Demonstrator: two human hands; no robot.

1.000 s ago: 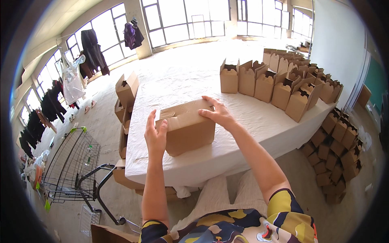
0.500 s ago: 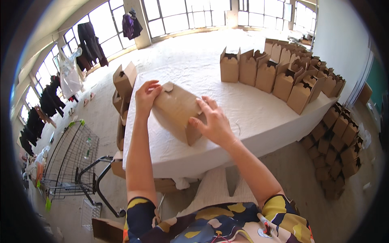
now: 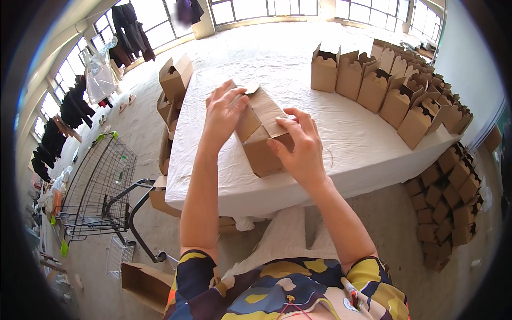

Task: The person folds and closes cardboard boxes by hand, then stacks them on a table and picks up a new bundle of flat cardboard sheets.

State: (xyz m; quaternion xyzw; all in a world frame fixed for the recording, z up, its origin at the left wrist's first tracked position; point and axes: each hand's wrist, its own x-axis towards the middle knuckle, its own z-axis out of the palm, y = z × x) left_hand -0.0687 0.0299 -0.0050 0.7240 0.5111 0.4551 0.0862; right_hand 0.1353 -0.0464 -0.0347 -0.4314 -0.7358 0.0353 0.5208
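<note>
A brown cardboard box (image 3: pixel 265 154) stands on the white-covered table (image 3: pixel 213 184) in front of me, its top panels folded inward and meeting at a seam. My left hand (image 3: pixel 225 109) grips its far left edge, fingers bent over the flap beside a dark gap at that end. With my right hand (image 3: pixel 301 140) I hold the near right side, fingertips on the top panel and thumb against the edge. The palm side of each hand and the underside of the box are hidden.
Folded boxes with handle tops (image 3: pixel 376 88) stand in rows at the table's right. More boxes are piled on the floor (image 3: pixel 445 197) below them. Open boxes (image 3: pixel 176 80) are stacked past the left edge. A wire shopping cart (image 3: pixel 98 186) and an open carton (image 3: pixel 144 285) are at left.
The box has been turned and set lower on the table, so its seamed top now shows. My left hand has shifted right over its far end; the right hand has moved slightly right.
</note>
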